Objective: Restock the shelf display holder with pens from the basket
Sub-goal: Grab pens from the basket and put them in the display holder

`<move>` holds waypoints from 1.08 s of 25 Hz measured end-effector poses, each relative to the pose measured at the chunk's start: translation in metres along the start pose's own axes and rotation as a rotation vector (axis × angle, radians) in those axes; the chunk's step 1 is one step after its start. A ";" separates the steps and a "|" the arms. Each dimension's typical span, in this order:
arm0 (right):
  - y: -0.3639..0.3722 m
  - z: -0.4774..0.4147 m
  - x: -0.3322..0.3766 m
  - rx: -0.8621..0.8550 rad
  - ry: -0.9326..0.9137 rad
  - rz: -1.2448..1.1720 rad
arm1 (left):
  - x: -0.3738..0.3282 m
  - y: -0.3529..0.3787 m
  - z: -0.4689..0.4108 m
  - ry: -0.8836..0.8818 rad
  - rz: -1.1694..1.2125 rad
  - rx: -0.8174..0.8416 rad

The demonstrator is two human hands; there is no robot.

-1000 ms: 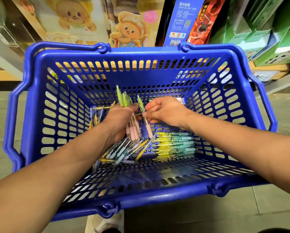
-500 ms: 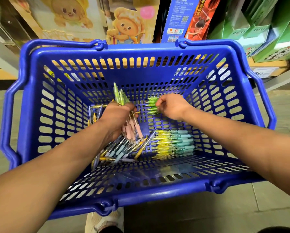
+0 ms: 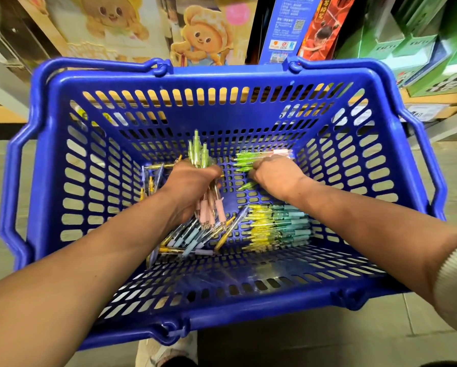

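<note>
Your blue slotted basket [image 3: 222,83] stands open, both handles dropped to its sides. On its floor, yellow-and-teal pens [image 3: 277,226] lie side by side at the right, and blue-grey and yellow pens [image 3: 187,239] lie jumbled at the left. Your left hand [image 3: 193,181] grips a tilted bundle of pink-grip pens [image 3: 209,205], green tops up. Your right hand [image 3: 272,173] curls over more green-topped pens [image 3: 244,162] lying flat near the far wall.

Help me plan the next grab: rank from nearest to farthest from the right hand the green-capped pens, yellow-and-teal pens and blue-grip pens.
1. green-capped pens: under the right hand, far side of the basket.
2. yellow-and-teal pens: near side, just below its wrist.
3. blue-grip pens: near-left, below the left hand holding pink-grip pens.
</note>
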State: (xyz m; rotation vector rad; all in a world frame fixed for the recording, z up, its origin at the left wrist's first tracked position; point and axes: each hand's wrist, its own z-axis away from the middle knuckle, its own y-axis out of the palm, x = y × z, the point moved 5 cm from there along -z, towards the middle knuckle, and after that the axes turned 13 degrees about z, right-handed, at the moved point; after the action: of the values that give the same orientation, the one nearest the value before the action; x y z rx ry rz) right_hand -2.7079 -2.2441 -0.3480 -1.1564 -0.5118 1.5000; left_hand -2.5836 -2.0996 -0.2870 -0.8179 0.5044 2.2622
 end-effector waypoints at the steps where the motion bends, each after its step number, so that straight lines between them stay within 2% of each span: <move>1: -0.001 0.000 -0.003 -0.014 0.005 -0.026 | 0.001 0.000 0.000 -0.004 -0.010 0.001; 4: -0.005 0.006 -0.016 -0.010 0.061 -0.260 | 0.003 0.003 0.001 -0.030 0.083 0.023; 7: -0.022 0.016 -0.024 -0.024 0.185 -0.694 | 0.003 0.005 0.001 -0.057 0.140 0.040; 10: -0.043 0.030 -0.022 0.033 0.291 -1.194 | 0.001 0.006 0.000 -0.035 0.199 0.046; 12: -0.055 0.038 -0.015 0.093 0.282 -1.514 | -0.001 0.007 0.000 -0.015 0.237 0.063; 15: -0.070 0.049 -0.010 0.078 0.285 -1.816 | -0.004 0.012 0.003 -0.012 0.252 0.133; 17: -0.078 0.057 -0.008 0.048 0.327 -1.924 | -0.006 0.014 0.011 -0.030 0.220 0.175; 21: -0.100 0.081 0.001 0.046 0.426 -1.964 | -0.022 0.017 0.042 -0.075 0.156 0.221; 27: -0.174 0.157 -0.018 -0.003 0.534 -2.013 | -0.070 0.021 0.135 -0.120 0.163 0.098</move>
State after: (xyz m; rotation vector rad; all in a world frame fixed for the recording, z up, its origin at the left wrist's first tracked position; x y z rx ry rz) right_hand -2.7590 -2.1681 -0.1317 -0.4369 -0.8316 -0.5284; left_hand -2.6139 -2.0729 -0.1393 -0.6071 0.6412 2.3970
